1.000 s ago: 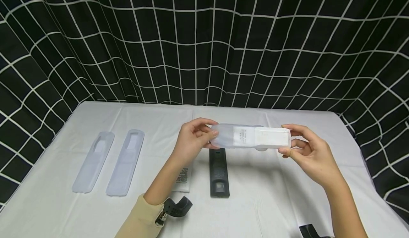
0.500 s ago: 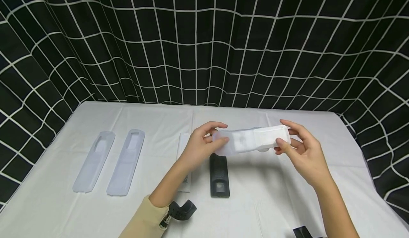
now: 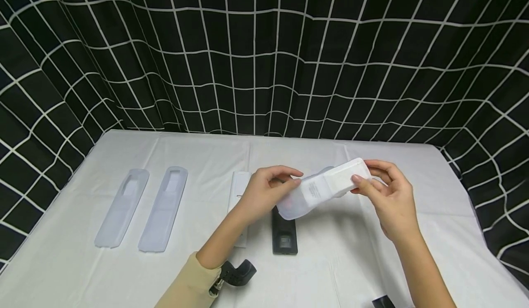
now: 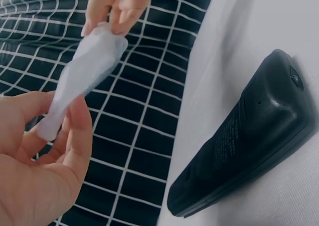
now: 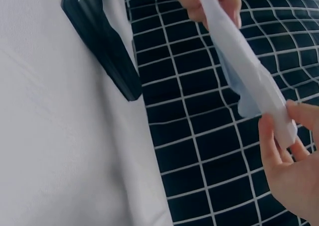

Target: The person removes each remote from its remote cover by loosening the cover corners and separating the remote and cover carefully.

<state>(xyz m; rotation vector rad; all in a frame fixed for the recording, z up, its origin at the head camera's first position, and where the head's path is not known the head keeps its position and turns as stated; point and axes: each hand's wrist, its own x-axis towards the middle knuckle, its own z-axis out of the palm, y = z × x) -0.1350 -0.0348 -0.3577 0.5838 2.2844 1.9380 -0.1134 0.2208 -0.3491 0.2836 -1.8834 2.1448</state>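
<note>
Above the table, a white remote control [image 3: 347, 175] sits partly inside a translucent silicone remote cover [image 3: 291, 208]. My left hand [image 3: 264, 189] pinches the covered left end between thumb and fingers. At the bare white end, my right hand [image 3: 390, 195] grips the remote control itself. In the right wrist view, a loose flap of the cover [image 5: 247, 106] hangs off the side of the remote near the right fingers [image 5: 269, 141]. The pair slants, its left end lower. In the left wrist view, the cover [image 4: 84, 69] runs between both hands.
A black remote control [image 3: 284, 234] lies face down under the held pair. Beside it, a white remote control [image 3: 239, 184] is partly hidden by my left arm. Two more translucent covers [image 3: 121, 209] lie at the left of the white-clothed table [image 3: 198, 276]. A black gridded curtain [image 3: 264, 69] surrounds it.
The held remote and cover have tilted from level, left end down. My left hand has shifted right and slightly down, and the right hand has moved a little left; both keep their hold.
</note>
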